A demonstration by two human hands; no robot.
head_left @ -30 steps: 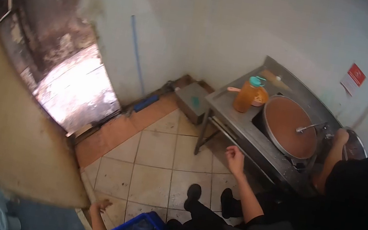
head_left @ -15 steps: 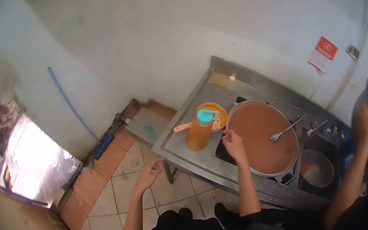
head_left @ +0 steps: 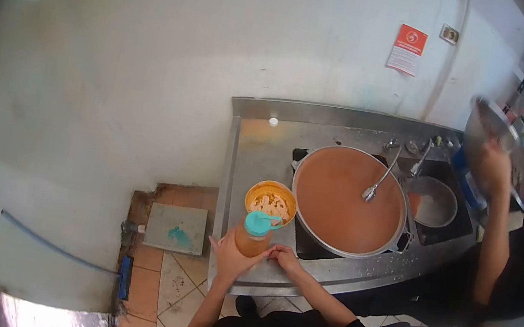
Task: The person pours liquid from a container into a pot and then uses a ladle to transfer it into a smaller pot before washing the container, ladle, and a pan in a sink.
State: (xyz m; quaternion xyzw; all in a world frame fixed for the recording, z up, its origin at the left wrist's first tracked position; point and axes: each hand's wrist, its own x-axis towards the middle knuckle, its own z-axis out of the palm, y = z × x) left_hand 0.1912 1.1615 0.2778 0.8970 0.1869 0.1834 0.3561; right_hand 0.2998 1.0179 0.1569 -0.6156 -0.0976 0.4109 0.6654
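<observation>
My left hand (head_left: pixel 233 259) is wrapped round the left side of an amber jug (head_left: pixel 251 244) with a turquoise lid (head_left: pixel 259 224), on the steel counter. My right hand (head_left: pixel 287 260) is at the jug's right side, its fingers bent and pinched together; whether it grips the jug or something small is hidden. Just behind the jug stands a bowl (head_left: pixel 254 193) with orange residue and pale matter in it. To the right, a large pot (head_left: pixel 346 198) holds reddish-brown liquid, with a metal faucet spout (head_left: pixel 376 185) over it.
A co-worker's hand (head_left: pixel 494 164) holds up a blurred metal bowl (head_left: pixel 488 118) at the right. A round pan (head_left: pixel 432 201) lies in the sink beside the pot. A white cap (head_left: pixel 274 122) is at the counter's back left. A grey floor cover (head_left: pixel 176 227) lies left of the counter.
My left hand has moved from beside the counter onto the jug. The right hand has moved from the pot's edge to the jug's side. The co-worker has raised the metal bowl. The view has turned.
</observation>
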